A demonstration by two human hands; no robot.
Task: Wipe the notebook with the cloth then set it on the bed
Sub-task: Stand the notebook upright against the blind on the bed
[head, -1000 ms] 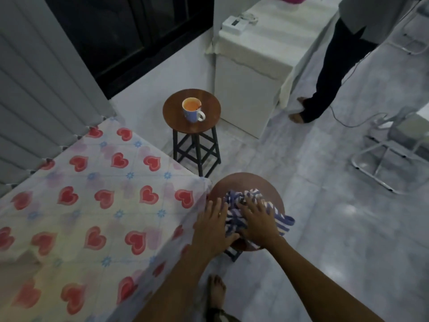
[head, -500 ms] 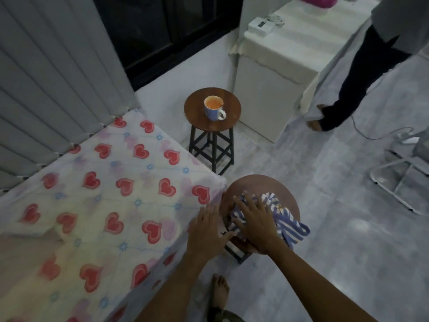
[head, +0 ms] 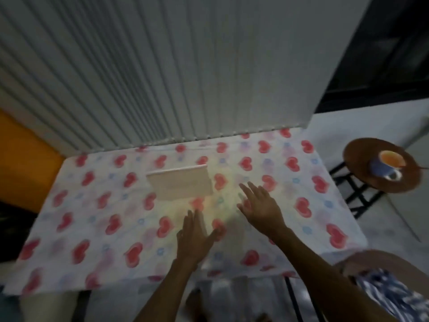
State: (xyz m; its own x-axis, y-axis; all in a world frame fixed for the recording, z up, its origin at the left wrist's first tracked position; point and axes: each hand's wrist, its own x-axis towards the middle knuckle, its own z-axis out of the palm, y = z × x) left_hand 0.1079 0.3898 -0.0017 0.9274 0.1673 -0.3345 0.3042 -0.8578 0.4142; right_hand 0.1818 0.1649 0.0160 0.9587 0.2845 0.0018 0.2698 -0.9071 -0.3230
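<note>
A pale beige notebook (head: pixel 181 185) lies flat on the bed (head: pixel 97 219), which has a white sheet printed with red hearts. My left hand (head: pixel 193 238) hovers open over the sheet, below and right of the notebook. My right hand (head: pixel 258 205) is open too, fingers spread, to the right of the notebook and apart from it. The blue-and-white striped cloth (head: pixel 392 296) lies on a round brown stool (head: pixel 362 261) at the bottom right, with no hand on it. The frame is blurred by motion.
A second round stool (head: pixel 362 180) at the right carries a blue cup (head: pixel 386 167) with orange liquid. Grey vertical blinds (head: pixel 162 66) hang behind the bed. An orange surface (head: pixel 21 159) is at the left. My bare feet show on the floor below.
The view swung left from the stool to the bed. Both hands left the striped cloth on the stool and now hover open over the sheet near the notebook.
</note>
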